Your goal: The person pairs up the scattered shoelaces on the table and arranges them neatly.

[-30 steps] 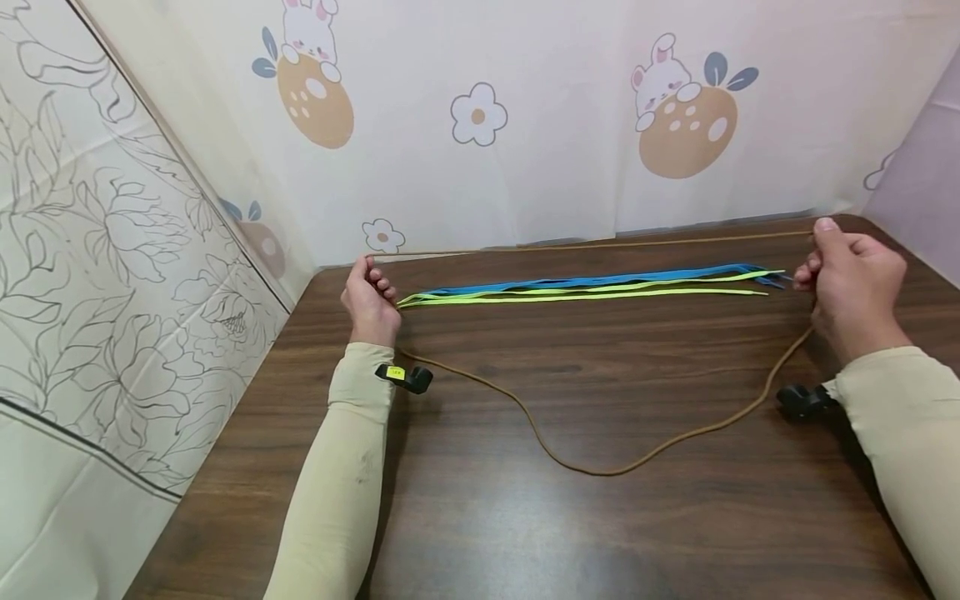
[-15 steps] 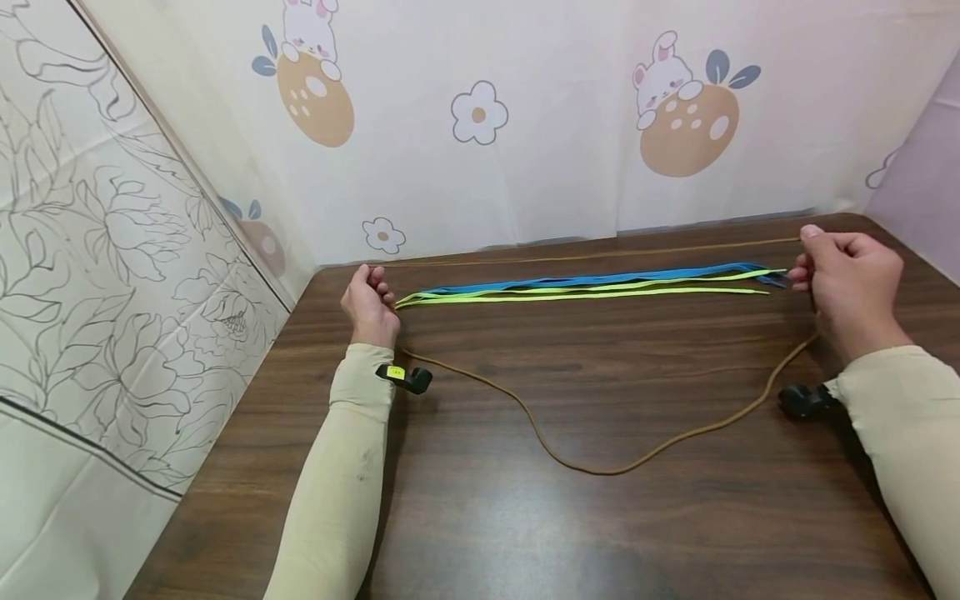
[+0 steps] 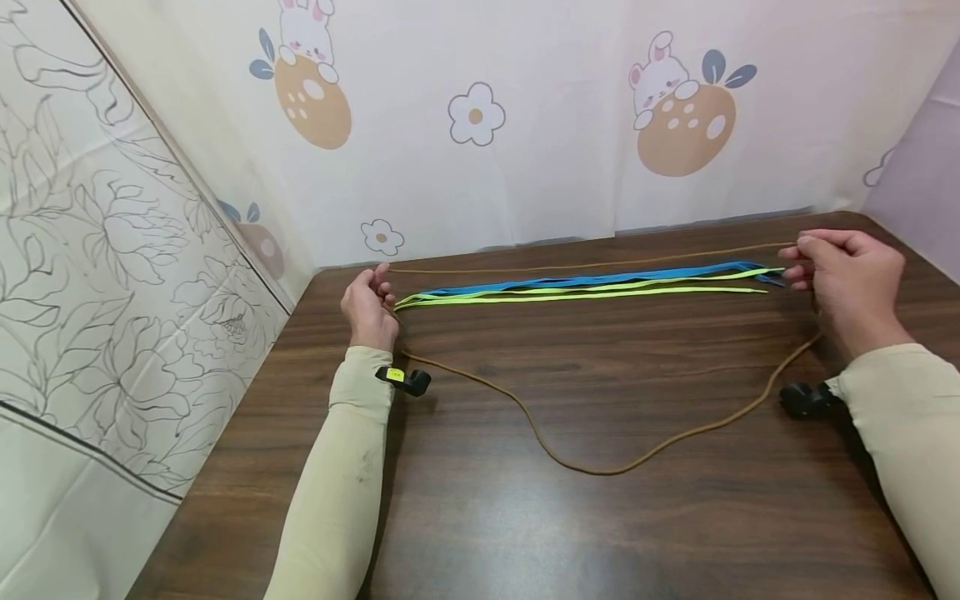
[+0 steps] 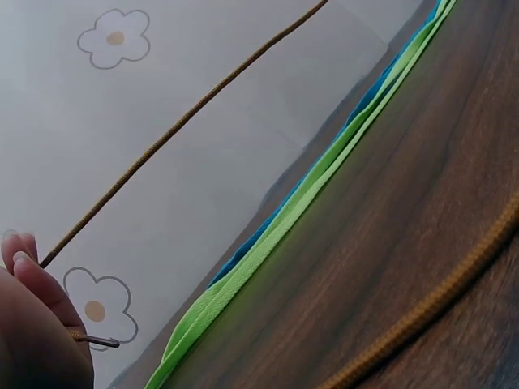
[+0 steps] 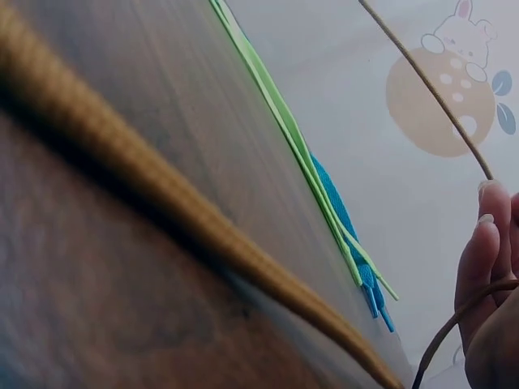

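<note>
A thin brown shoelace [image 3: 570, 267] stretches between my two hands, sagging slightly above the back of the table. My left hand [image 3: 370, 308] pinches it at the left; in the left wrist view a hard-tipped lace end [image 4: 101, 342] pokes out of that hand. At the right, my right hand [image 3: 855, 283] holds the lace with curled fingers, and a brown strand [image 5: 442, 336] runs down out of it in the right wrist view. A long brown curve of lace [image 3: 600, 472] lies on the table between the forearms. Beyond it lie flat blue laces [image 3: 637, 273] and neon green laces [image 3: 600, 291], side by side.
The dark wood table [image 3: 480, 533] carries all the laces. Behind it hangs a pale cloth [image 3: 555, 167] printed with rabbits and flowers. A white sheet with line-drawn flowers [image 3: 142, 225] stands on the left. Each forearm wears a pale sleeve and a small black camera [image 3: 405, 380].
The stretched brown lace has come down from above the table's back edge toward the blue laces and has slackened. My right hand has shifted slightly left and down; the near curve stays put.
</note>
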`<state>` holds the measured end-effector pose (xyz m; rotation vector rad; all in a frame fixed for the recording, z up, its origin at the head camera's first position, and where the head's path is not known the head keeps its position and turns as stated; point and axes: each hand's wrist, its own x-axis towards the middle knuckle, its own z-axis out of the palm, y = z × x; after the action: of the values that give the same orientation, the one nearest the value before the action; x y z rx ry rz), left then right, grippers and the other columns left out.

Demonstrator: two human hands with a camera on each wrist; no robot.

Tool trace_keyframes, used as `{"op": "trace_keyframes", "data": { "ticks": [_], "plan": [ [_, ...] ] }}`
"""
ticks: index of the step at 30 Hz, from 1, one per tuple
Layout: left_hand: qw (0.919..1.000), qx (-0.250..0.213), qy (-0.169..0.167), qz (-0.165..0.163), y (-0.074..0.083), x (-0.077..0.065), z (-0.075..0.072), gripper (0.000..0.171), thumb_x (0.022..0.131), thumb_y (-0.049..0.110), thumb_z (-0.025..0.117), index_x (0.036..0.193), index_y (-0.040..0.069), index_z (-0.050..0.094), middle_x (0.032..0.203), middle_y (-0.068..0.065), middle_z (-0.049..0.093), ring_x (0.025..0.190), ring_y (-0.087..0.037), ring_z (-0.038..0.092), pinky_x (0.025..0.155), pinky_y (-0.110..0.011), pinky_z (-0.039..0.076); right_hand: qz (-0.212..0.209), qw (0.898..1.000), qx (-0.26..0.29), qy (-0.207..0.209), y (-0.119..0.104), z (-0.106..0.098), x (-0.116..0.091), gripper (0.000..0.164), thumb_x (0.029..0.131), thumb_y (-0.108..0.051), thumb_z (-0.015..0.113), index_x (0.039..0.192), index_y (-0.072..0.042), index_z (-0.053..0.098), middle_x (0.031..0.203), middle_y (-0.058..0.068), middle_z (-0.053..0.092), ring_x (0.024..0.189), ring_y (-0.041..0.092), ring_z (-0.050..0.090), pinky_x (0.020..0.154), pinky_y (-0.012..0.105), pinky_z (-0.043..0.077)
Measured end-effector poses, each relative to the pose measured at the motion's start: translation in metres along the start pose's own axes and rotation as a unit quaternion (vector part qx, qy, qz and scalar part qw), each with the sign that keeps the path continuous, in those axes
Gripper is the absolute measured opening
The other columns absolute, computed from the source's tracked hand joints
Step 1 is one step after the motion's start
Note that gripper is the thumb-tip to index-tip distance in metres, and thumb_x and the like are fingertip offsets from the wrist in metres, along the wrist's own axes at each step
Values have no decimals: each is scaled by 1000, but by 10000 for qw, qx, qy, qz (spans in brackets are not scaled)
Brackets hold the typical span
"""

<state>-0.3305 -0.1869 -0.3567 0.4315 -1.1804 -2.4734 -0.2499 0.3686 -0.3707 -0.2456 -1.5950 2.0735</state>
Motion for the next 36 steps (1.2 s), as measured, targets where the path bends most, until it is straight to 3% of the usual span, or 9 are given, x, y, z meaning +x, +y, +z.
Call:
{"op": "trace_keyframes", "data": {
  "ticks": [7, 12, 16, 24, 29, 32, 36],
  "plan": [
    [9999, -62, 11, -120, 3, 2, -3, 19, 102, 12, 54, 109, 0, 67, 99, -7, 75, 58, -9, 51, 49, -18, 37, 269, 9996, 77, 14, -4, 1, 2, 18, 98, 0, 56, 96, -6, 73, 76, 1, 74, 52, 13, 66, 43, 22, 51],
    [10000, -51, 51, -40, 5, 4, -6, 21, 101, 13, 55, 110, 1, 69, 102, -7, 75, 58, -10, 53, 50, -19, 36, 425, 9988, 236, 111, -6, 1, 4, 10, 98, -3, 61, 98, -7, 71, 76, 2, 74, 53, 13, 67, 43, 23, 52],
    [9999, -92, 92, -96, 7, 5, -8, 18, 101, 12, 54, 106, 3, 69, 109, -8, 74, 57, -10, 53, 49, -19, 36, 311, 9992, 107, 223, -5, 0, 5, 6, 96, -4, 65, 96, -8, 70, 74, 0, 73, 53, 11, 67, 44, 23, 52],
    [9995, -119, 12, -289, 4, 8, -8, 27, 102, 11, 53, 127, 3, 58, 105, -6, 75, 58, -10, 54, 49, -19, 36, -11, 9980, -521, 344, -4, -10, 9, 12, 97, -6, 63, 95, -13, 72, 75, -7, 72, 55, 6, 66, 48, 17, 51],
    [9992, -44, -81, -399, 2, 10, -8, 24, 100, 8, 55, 124, 7, 54, 100, -5, 75, 55, -8, 57, 49, -19, 38, 515, 9944, -833, 389, -5, -18, 14, 10, 97, -10, 64, 92, -16, 71, 70, -10, 71, 57, 4, 67, 50, 17, 52],
    [9984, 66, -116, -551, 2, 11, -10, 21, 100, 9, 56, 121, 8, 55, 99, -5, 75, 55, -8, 59, 49, -19, 40, 912, 9866, -1282, 439, -5, -21, 16, 9, 98, -16, 65, 91, -19, 70, 67, -14, 69, 58, 2, 66, 51, 17, 52],
    [9973, 155, -150, -706, 1, 12, -13, 22, 101, 11, 53, 122, 5, 57, 98, -6, 76, 55, -9, 60, 48, -18, 41, 1087, 9737, -1946, 480, -2, -23, 18, 9, 99, -21, 62, 92, -24, 67, 65, -19, 66, 59, -2, 65, 53, 15, 52]
  ]
}}
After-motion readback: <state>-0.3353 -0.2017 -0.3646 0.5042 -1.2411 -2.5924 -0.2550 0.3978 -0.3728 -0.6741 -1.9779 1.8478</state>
